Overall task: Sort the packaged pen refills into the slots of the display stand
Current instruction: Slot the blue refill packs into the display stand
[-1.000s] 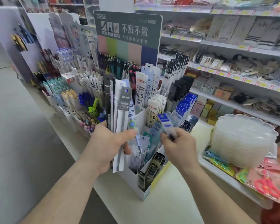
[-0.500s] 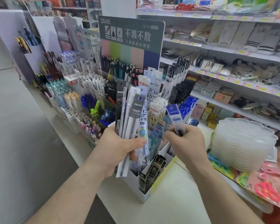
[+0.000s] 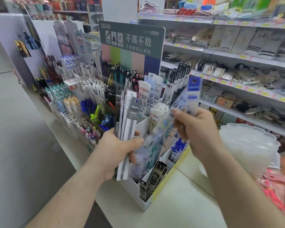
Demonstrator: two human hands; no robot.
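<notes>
Your left hand (image 3: 117,150) is gripping the refill bundle (image 3: 127,129) at 9 o'clock of the stand (image 3: 143,205) while your right hand (image 3: 197,130) is pinching a blue pack (image 3: 190,94) above it; be matching labels before seating it upright.

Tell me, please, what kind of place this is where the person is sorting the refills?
Most likely a stationery aisle in a retail shop. Shelves with yellow price tags run along the right, a cardboard display stand holds packaged refills, racks of pens crowd the counter, and a printed pen advertisement board stands behind.
</notes>
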